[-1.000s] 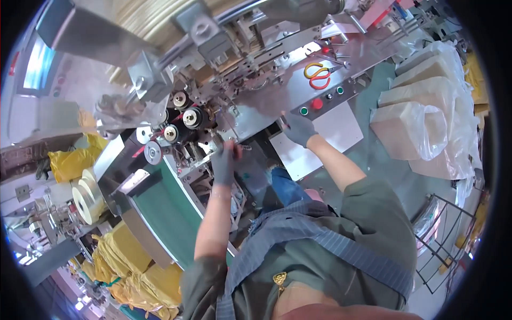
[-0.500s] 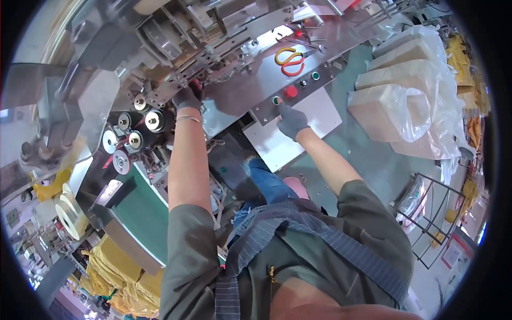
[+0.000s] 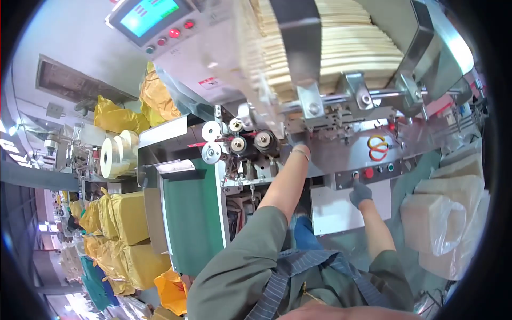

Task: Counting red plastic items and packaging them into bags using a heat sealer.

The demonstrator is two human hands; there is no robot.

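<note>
At far left, wide white spools (image 3: 113, 156); below them, yellow-wrapped bundles (image 3: 130, 218) in a heap. Higher up and slightly right, a lit screen (image 3: 151, 17), tilted. Further right, a green conveyor belt (image 3: 192, 218), lengthwise up the view, with black rollers (image 3: 264, 141) just past its far right corner. In the middle, a shiny metal tabletop (image 3: 326, 158), with a thick stack of cream sheets (image 3: 346, 48) above and yellow-and-red scissors (image 3: 378, 146) lying near the front edge. Along the right, grey-green floor (image 3: 413, 178) and pale blocks (image 3: 432, 218) in clear plastic.

At centre, left hand (image 3: 298, 141), gloved, just beside the rollers; fingers hidden, impossible to tell whether clenched or released. To the right, control strip (image 3: 343, 182) along the tabletop's front edge, face up, long axis nearly crosswise, right end slightly higher in view. Below its left half, right hand (image 3: 361, 196), gloved, forefinger stretched up to the leftmost button (image 3: 356, 174); other fingers too small to read as folded or loose.
</note>
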